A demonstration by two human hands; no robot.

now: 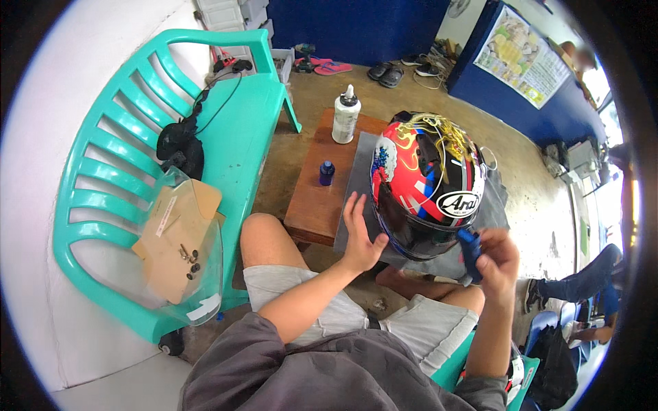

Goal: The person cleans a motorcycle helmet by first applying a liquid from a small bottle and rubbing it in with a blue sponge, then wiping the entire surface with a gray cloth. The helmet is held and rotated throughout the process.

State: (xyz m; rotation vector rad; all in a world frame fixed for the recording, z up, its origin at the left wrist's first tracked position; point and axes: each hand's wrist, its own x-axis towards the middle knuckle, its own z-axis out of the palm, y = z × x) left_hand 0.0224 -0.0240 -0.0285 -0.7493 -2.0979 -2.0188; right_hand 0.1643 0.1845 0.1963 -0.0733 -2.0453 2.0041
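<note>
A full-face helmet (403, 170) in red, black, white and blue rests on a dark grey cloth (351, 198) over a low wooden table (307, 205). Its dark visor points toward me, and gold and white strands lie over its crown. Beside the helmet's left edge, my left hand (362, 236) is open, fingers spread, holding nothing. My right hand (499, 260) grips a dark blue elongated thing (470, 255) at the helmet's lower right; its exact kind is unclear. On the table stand a small dark blue bottle (326, 174) and a white bottle with a nozzle (346, 120).
To the left is a turquoise plastic bench (236, 147). On it lie a clear visor (205, 274), brown cardboard (168, 240) with small hardware, and a black cabled item (181, 144). Shoes (387, 74) sit on the far floor. Another person's leg (582, 277) shows at right.
</note>
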